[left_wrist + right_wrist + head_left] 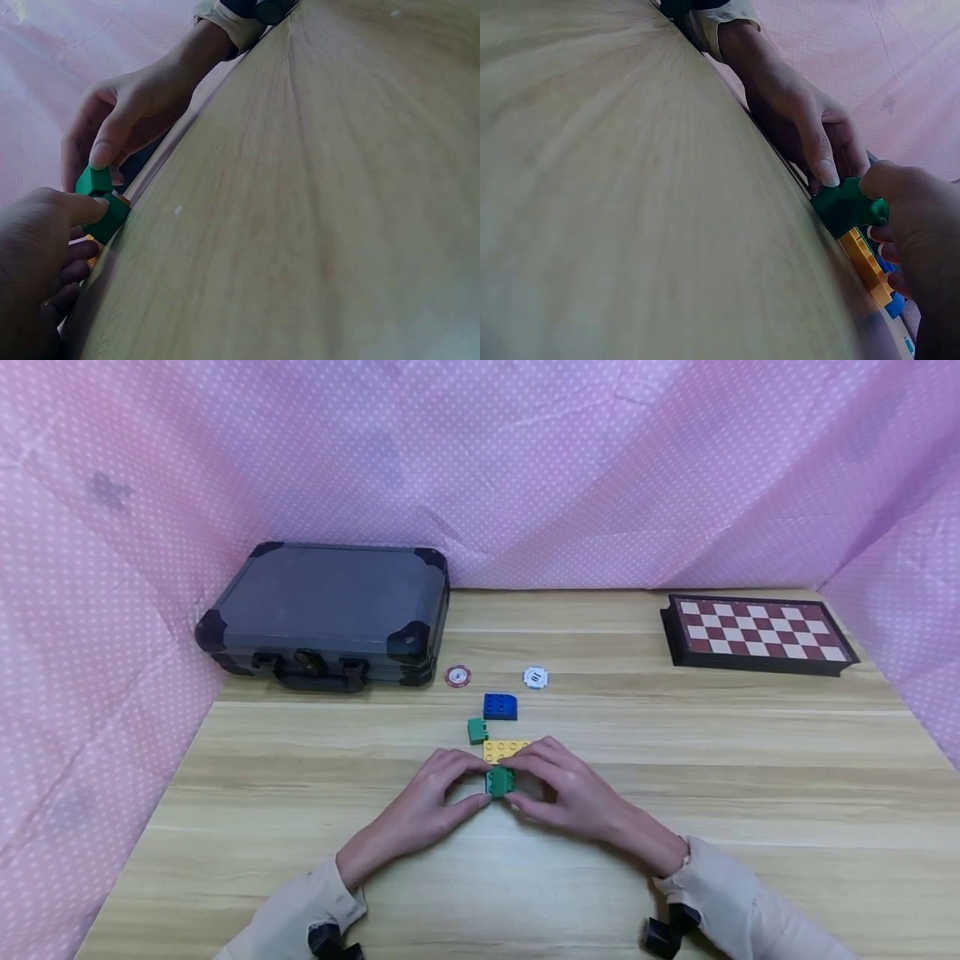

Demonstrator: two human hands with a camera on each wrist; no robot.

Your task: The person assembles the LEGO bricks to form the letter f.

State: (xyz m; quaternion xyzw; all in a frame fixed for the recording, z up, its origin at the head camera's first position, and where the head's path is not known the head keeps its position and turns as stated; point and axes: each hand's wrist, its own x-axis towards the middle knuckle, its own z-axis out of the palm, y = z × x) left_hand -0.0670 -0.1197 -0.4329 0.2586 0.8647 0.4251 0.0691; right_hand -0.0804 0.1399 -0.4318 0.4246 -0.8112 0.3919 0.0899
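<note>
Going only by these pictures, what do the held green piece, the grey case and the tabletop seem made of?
Green piece: probably smooth, hard plastic, from its even colour and moulded studs.
Grey case: metal or plastic shell, satin-looking; its soft sheen fits either.
Tabletop: wood or wood-look laminate, smooth; the grain shows, but not which.

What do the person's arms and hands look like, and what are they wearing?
The left hand and right hand are bare, without gloves. The left sleeve and right sleeve are plain, pale beige and loose at the cuff. By each cuff sits a small, boxy black gadget; I see no readable markings on either.
</note>
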